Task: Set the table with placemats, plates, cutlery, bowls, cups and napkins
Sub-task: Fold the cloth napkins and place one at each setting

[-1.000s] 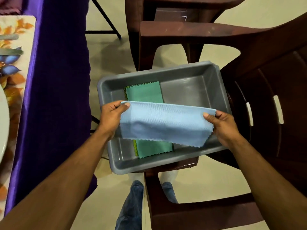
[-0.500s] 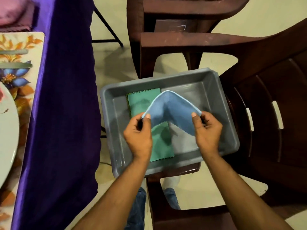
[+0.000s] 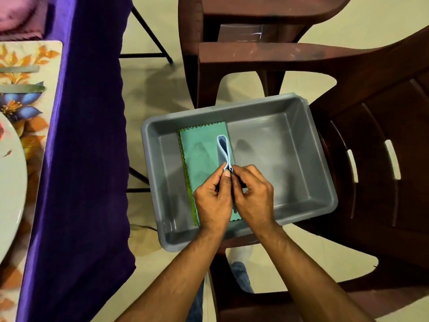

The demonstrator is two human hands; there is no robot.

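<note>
Most of the blue napkin (image 3: 224, 151) is hidden, seen edge-on as a narrow loop whose long axis runs straight away from the fingertips, its ends lost where the left hand (image 3: 212, 201) and right hand (image 3: 253, 197) meet and pinch them together, knuckles touching. Beneath both hands and stretching beyond them lies a green napkin (image 3: 202, 159), its near end covered by the wrists, flat in the grey tub (image 3: 301, 145). Left of the left hand hangs the purple tablecloth (image 3: 86, 159), with a floral placemat (image 3: 27, 56) and plate (image 3: 9, 182) cut off at the frame's edge.
</note>
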